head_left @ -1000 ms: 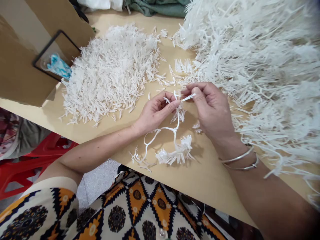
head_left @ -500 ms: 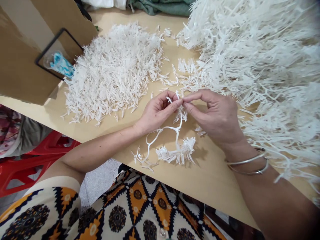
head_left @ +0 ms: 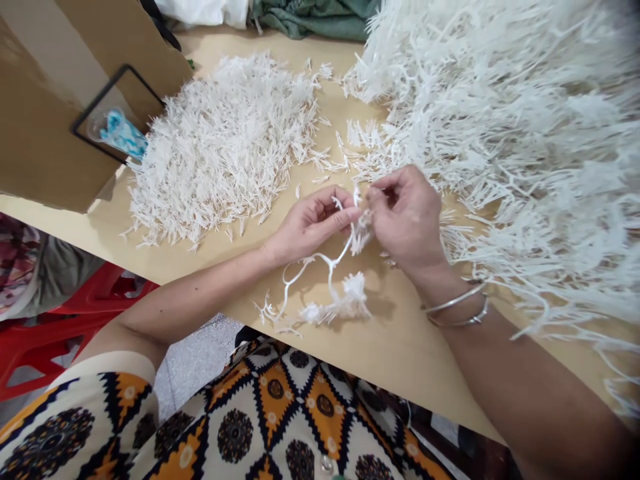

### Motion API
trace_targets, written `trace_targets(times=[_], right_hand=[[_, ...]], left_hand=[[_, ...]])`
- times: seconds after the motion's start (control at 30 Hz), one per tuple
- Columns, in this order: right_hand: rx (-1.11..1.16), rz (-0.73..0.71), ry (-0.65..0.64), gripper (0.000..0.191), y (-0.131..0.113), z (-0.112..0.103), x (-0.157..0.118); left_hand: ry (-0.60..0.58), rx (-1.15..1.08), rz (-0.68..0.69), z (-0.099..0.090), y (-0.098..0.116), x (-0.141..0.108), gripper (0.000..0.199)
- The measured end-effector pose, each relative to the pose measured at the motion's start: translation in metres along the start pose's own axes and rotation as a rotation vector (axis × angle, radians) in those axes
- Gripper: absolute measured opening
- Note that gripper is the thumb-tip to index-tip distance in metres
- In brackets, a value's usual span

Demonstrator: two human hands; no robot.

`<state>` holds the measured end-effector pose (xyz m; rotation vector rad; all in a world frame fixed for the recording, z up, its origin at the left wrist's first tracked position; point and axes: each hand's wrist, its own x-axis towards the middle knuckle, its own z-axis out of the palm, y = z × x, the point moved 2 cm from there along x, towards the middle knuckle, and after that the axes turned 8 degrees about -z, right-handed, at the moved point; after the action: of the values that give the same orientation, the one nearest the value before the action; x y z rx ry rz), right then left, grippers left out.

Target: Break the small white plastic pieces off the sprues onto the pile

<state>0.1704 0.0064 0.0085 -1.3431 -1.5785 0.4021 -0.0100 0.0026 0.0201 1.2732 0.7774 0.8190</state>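
My left hand (head_left: 320,223) pinches a white plastic branched stem (head_left: 332,264) between thumb and forefinger. From that pinch the stem hangs down and forks, one arm ending in a dense white tuft (head_left: 345,301) and another in thin bare twigs (head_left: 270,311) near the table's front edge. Close by on the right, my right hand (head_left: 407,220) is closed, thumb against curled forefinger; what lies in its grip, if anything, is hidden. White bristly sprigs (head_left: 361,233) show just below and between the two hands.
On the brown table (head_left: 400,347) a heap of small white sprigs (head_left: 225,147) lies left of centre. A larger mass of white branched stems (head_left: 510,120) covers the right side. A cardboard box (head_left: 50,107) with a black wire frame (head_left: 95,100) and a clear cup (head_left: 120,132) stands at left.
My right hand has curled its fingers and shifted slightly off my left fingertips. The hanging stem has swung a little to the left. My left hand keeps its pinch.
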Motion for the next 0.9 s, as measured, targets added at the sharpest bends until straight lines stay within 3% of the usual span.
trace_targets(times=[0.07, 0.17, 0.37, 0.57, 0.7, 0.9], right_hand=[[-0.015, 0.001, 0.037, 0.012, 0.012, -0.004, 0.005], [0.152, -0.015, -0.027, 0.010, 0.019, -0.009, 0.007], [0.300, -0.067, -0.110, 0.019, -0.012, -0.019, 0.003], [0.336, -0.075, -0.364, 0.023, -0.027, -0.013, -0.002], [0.320, -0.030, -0.301, 0.003, -0.014, -0.009, -0.001], [0.566, 0.170, -0.142, 0.017, -0.001, -0.008, 0.004]], left_hand=[[-0.049, 0.006, -0.009, 0.004, 0.001, -0.002, 0.042], [0.017, -0.025, 0.026, 0.003, 0.001, 0.000, 0.040], [0.200, -0.124, 0.069, -0.012, -0.007, 0.009, 0.035], [0.284, -0.189, 0.006, -0.020, -0.008, 0.012, 0.025], [0.344, -0.253, -0.010, -0.022, -0.005, 0.013, 0.019], [0.359, -0.191, -0.020, -0.028, -0.008, 0.016, 0.019]])
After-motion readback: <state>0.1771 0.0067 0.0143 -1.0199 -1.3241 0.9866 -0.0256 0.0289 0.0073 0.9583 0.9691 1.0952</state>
